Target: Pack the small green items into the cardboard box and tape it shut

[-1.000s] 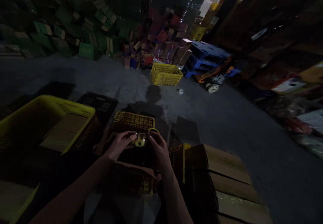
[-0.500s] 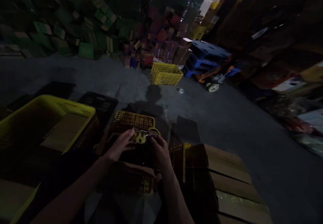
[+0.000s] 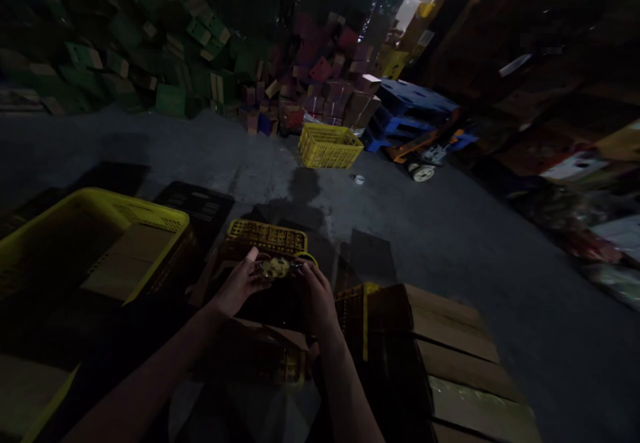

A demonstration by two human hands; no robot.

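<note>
In dim light, my left hand (image 3: pixel 241 283) and my right hand (image 3: pixel 315 294) both grip a small yellowish item in clear wrapping (image 3: pixel 275 268), one hand at each side of it. They hold it over a yellow crate lined with brown cardboard (image 3: pixel 265 238) that stands straight in front of me. The fingers of both hands curl round the item's ends. What the item is stays too dark to make out.
A large yellow crate with cardboard inside (image 3: pixel 90 243) stands at left, a black crate (image 3: pixel 197 204) behind it. Stacked flat cardboard (image 3: pixel 445 350) lies at right. Farther off sit a yellow basket (image 3: pixel 329 145), blue pallets (image 3: pixel 410 113), a pallet jack (image 3: pixel 425 156) and piles of boxes (image 3: pixel 320 76).
Both hands have lifted the wrapped item slightly up and away from me, and the left thumb has moved onto its top. Nothing else has shifted.
</note>
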